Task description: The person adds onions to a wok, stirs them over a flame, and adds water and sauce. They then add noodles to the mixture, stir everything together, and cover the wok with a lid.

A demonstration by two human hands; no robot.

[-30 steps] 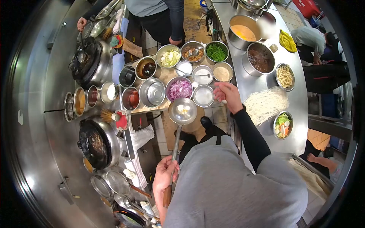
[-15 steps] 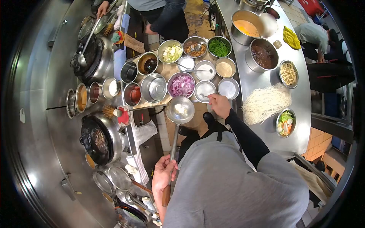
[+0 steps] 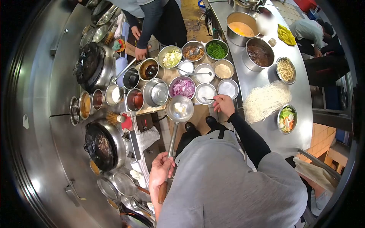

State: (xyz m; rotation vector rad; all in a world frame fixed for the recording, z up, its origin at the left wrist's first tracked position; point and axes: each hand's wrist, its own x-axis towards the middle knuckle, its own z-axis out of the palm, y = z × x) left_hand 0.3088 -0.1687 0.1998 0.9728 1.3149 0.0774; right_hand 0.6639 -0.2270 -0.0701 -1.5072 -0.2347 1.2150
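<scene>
My left hand [image 3: 161,167] is wrapped round the handle of a long steel ladle [image 3: 179,110]. Some pale stuff lies in the ladle's bowl, beside the pot of chopped purple onion [image 3: 183,88]. In my right hand [image 3: 224,105], a small spoon [image 3: 208,99] is pinched by its end. The spoon's tip reaches into a steel pot of white powder [image 3: 205,91]. Close by stand a second pot of white powder [image 3: 228,88], a pot of tan powder [image 3: 224,70] and a pot of chopped greens [image 3: 217,49].
Two woks [image 3: 100,146] [image 3: 88,64] sit on the stove at left. Rice noodles [image 3: 266,100] and a bowl of cut vegetables [image 3: 286,119] lie on the right counter. At the top, a co-worker's hand [image 3: 141,53] grips a ladle handle.
My right hand has shifted slightly right with the spoon, its tip still in the powder pot. The co-worker's ladle has left the far wok and now reaches toward the pots at left.
</scene>
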